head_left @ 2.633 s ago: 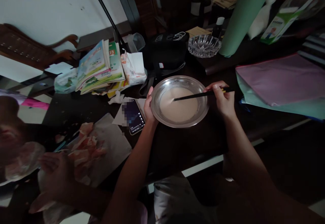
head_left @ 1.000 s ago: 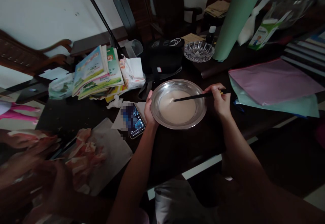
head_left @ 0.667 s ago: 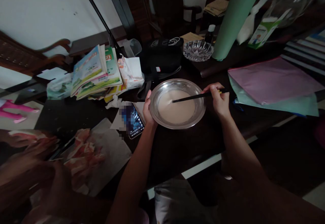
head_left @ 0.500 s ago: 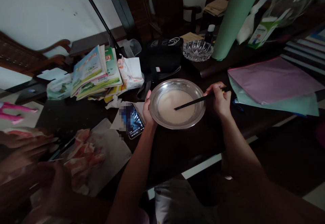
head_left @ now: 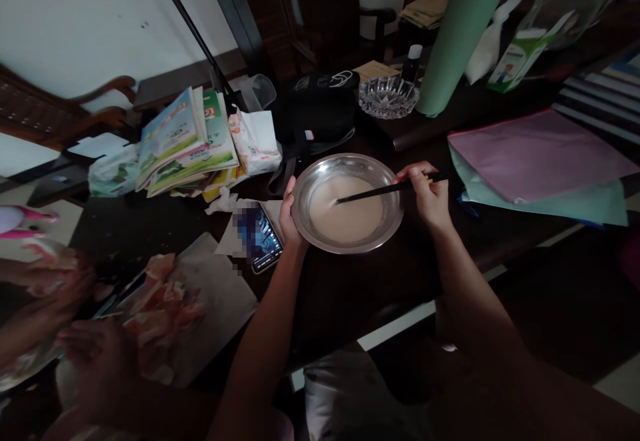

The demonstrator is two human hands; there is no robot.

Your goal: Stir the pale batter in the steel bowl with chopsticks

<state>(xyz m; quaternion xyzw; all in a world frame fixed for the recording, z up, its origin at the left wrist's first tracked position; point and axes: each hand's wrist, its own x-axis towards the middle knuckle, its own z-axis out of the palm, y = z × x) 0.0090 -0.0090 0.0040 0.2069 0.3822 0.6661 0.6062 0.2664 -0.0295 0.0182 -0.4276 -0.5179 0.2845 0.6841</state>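
Observation:
A shiny metal bowl holds a pale, creamy liquid. My left hand grips its left rim, thumb on top and the other fingers hidden beneath. In my right hand is a pair of dark chopsticks, closed together, with their tips dipped in the liquid left of the bowl's middle. Some fingers of that hand lie close to the bowl's right rim; whether they touch it I cannot tell. Just left of my left hand, a lit phone rests on white paper.
At left, another person's hands work beside reddish-white peel-like scraps on a pale sheet. Books, a tissue pack, a black bag, a glass ashtray and a green flask stand behind; a pink folder lies right.
The chopstick tips have moved a little left and away from me through the liquid, my right hand shifting with them. My left hand keeps its hold. At left, the other hands have moved.

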